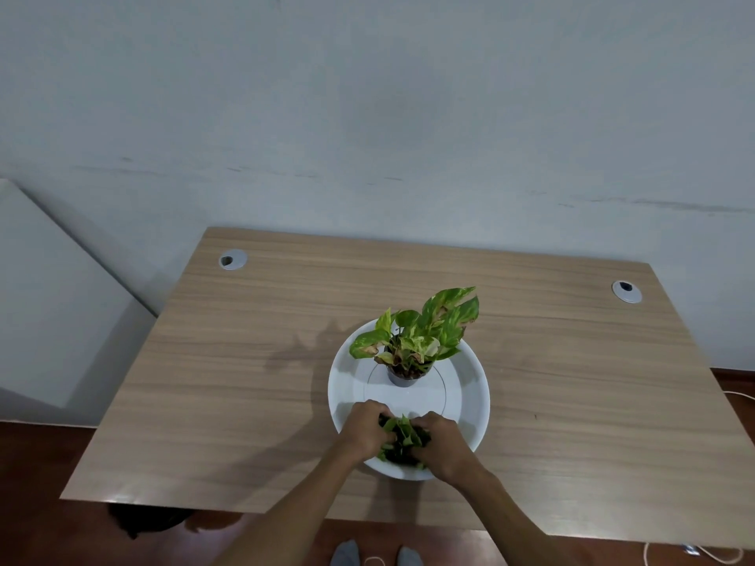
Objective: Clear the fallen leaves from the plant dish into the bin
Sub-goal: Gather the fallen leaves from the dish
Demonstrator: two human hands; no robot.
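A round white dish (470,386) rests on a wooden table (228,361). A small potted plant (412,341) with green and yellow leaves stands in the dish's far half. A bunch of fallen green leaves (402,437) lies at the dish's near edge. My left hand (365,428) and my right hand (443,443) press in on the bunch from either side, fingers curled around it. Part of the bunch is hidden by my fingers. No bin is clearly in view.
Two grey cable grommets (232,260) (626,291) sit near the table's far corners. A wall runs behind the table. A dark object (143,518) lies on the floor under the near left edge. White cable (694,555) trails on the floor at right.
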